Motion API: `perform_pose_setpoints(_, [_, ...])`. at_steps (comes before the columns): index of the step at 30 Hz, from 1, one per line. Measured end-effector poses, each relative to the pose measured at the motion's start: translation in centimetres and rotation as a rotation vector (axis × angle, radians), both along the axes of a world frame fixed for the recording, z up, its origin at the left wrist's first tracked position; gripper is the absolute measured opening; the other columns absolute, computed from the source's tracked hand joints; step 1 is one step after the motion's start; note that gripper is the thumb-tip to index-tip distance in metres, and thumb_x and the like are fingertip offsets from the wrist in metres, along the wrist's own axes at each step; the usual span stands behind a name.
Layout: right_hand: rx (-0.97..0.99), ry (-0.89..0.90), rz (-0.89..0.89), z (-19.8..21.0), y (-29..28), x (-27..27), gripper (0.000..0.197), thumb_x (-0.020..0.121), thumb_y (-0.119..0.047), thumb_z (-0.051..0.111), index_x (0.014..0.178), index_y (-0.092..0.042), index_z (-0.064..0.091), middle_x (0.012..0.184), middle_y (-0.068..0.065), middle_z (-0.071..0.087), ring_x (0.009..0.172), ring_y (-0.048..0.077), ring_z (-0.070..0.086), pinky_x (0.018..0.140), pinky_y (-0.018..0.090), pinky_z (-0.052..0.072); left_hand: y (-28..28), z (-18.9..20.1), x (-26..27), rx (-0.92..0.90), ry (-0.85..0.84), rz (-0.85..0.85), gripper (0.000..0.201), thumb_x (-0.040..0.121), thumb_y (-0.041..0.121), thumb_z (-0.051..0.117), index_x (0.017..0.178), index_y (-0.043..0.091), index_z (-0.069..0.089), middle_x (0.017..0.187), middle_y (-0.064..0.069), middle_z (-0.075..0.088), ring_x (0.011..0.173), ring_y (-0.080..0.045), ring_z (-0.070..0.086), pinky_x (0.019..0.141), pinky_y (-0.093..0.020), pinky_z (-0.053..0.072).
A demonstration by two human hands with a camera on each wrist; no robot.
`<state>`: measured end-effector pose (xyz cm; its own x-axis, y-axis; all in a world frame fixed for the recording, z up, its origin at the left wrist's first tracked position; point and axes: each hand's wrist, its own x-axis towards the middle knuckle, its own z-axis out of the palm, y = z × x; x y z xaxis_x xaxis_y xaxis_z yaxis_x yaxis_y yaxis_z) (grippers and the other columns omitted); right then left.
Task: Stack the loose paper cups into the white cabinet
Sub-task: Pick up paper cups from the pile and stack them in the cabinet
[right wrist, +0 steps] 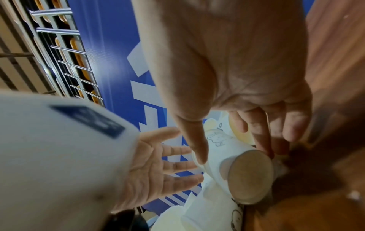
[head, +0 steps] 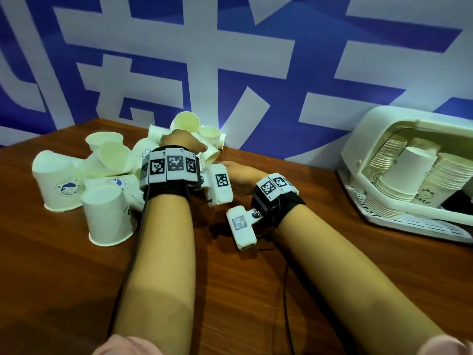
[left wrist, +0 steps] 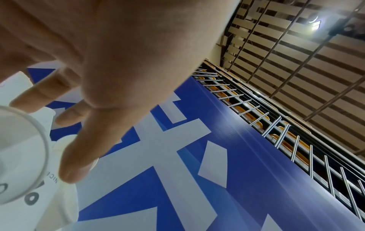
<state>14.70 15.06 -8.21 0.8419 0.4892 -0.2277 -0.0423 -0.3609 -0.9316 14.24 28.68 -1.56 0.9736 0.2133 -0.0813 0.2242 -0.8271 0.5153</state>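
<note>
Several loose white paper cups (head: 107,162) lie in a heap at the back left of the wooden table (head: 243,290). My left hand (head: 179,139) hovers over the heap's right side with straight, spread fingers (left wrist: 45,92); its thumb touches a cup (left wrist: 65,203). My right hand (head: 238,172) reaches in from the right, partly hidden behind the left wrist's camera. In the right wrist view its thumb and fingers (right wrist: 262,137) pinch a cup lying on its side (right wrist: 237,164), base toward the camera. The white cabinet (head: 384,119) stands open at the right, holding stacked cups (head: 384,180).
A blue and white banner wall (head: 230,60) runs close behind the table. Two upside-down cups (head: 108,213) stand at the front of the heap. Bare wood lies between the heap and the cabinet. Cables trail from both wrists.
</note>
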Motion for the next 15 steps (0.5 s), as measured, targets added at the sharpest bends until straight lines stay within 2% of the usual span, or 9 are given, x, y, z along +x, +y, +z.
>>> perform_pose_setpoints(1, [-0.019,-0.015,0.005,-0.1,0.1,0.0,0.011,0.092,-0.009,0.054,0.087,0.002,0.055,0.065,0.009,0.049,0.054,0.019,0.041,0.051,0.026,0.034,-0.2,0.1,-0.2,0.022,0.003,-0.020,0.049,0.093,0.039,0.058,0.126,0.004,0.050,0.129,-0.014,0.055,0.120,-0.030,0.051,0.097,-0.037,0.039])
perform_pose_setpoints(2, [-0.047,-0.026,-0.003,-0.2,0.2,0.2,0.015,0.095,-0.003,0.049,0.080,-0.003,0.053,0.061,0.006,0.051,0.051,0.018,0.041,0.048,0.025,0.034,-0.3,0.2,-0.5,0.034,0.003,-0.037,0.044,0.094,0.035,0.057,0.125,0.003,0.052,0.127,-0.015,0.057,0.119,-0.031,0.052,0.098,-0.036,0.039])
perform_pose_setpoints(4, [-0.095,-0.067,-0.001,-0.5,0.3,0.5,0.027,0.095,0.006,0.045,0.072,-0.008,0.049,0.059,0.005,0.048,0.047,0.014,0.041,0.045,0.022,0.034,-0.5,0.0,-0.6,0.047,-0.002,-0.066,0.033,0.096,0.026,0.056,0.118,0.002,0.056,0.118,-0.016,0.059,0.111,-0.031,0.055,0.091,-0.035,0.041])
perform_pose_setpoints(6, [-0.155,-0.092,0.007,-0.5,0.2,0.6,0.032,0.093,0.009,0.045,0.068,-0.010,0.046,0.060,0.005,0.043,0.043,0.009,0.038,0.045,0.021,0.032,-0.7,-0.1,-0.5,0.067,0.004,-0.082,0.019,0.097,0.019,0.053,0.103,0.002,0.057,0.100,-0.014,0.056,0.097,-0.029,0.052,0.083,-0.034,0.039])
perform_pose_setpoints(8, [-0.175,-0.092,-0.005,-0.4,-0.2,0.5,0.030,0.094,0.007,0.045,0.068,-0.009,0.046,0.061,0.005,0.040,0.044,0.009,0.037,0.046,0.021,0.031,-1.0,0.0,-0.6,0.076,0.010,-0.084,0.021,0.098,0.018,0.051,0.082,0.004,0.049,0.083,-0.010,0.051,0.091,-0.026,0.047,0.079,-0.033,0.036])
perform_pose_setpoints(10, [-0.111,-0.067,-0.024,-0.2,-0.8,0.3,0.019,0.094,0.002,0.049,0.075,-0.003,0.051,0.065,0.011,0.041,0.052,0.015,0.038,0.050,0.025,0.031,-1.4,0.5,-0.7,0.058,0.013,-0.107,0.020,0.098,0.021,0.052,0.085,0.006,0.049,0.087,-0.011,0.053,0.090,-0.025,0.049,0.080,-0.033,0.038])
perform_pose_setpoints(12, [-0.051,-0.060,-0.087,0.3,-1.9,0.0,0.013,0.091,-0.007,0.057,0.085,0.005,0.057,0.069,0.014,0.048,0.056,0.017,0.042,0.055,0.029,0.031,-1.9,0.9,-0.4,-0.020,0.032,-0.159,0.019,0.096,0.024,0.055,0.091,0.006,0.052,0.099,-0.015,0.060,0.090,-0.026,0.055,0.090,-0.032,0.044])
perform_pose_setpoints(13, [-0.038,-0.078,-0.133,0.7,-2.7,-0.2,0.013,0.090,-0.010,0.060,0.086,0.002,0.059,0.067,0.011,0.053,0.053,0.014,0.045,0.054,0.029,0.031,-2.2,1.0,-0.3,-0.065,0.042,-0.185,0.021,0.095,0.026,0.056,0.094,0.005,0.054,0.102,-0.015,0.063,0.091,-0.026,0.059,0.094,-0.035,0.047])
perform_pose_setpoints(15, [-0.020,-0.141,-0.229,2.0,-4.7,-1.1,0.011,0.088,-0.017,0.065,0.089,-0.007,0.061,0.072,0.005,0.063,0.056,0.012,0.055,0.055,0.030,0.035,-3.2,1.5,-0.5,-0.082,0.020,-0.249,0.028,0.094,0.031,0.056,0.103,0.005,0.058,0.100,-0.010,0.066,0.089,-0.024,0.063,0.086,-0.037,0.051])
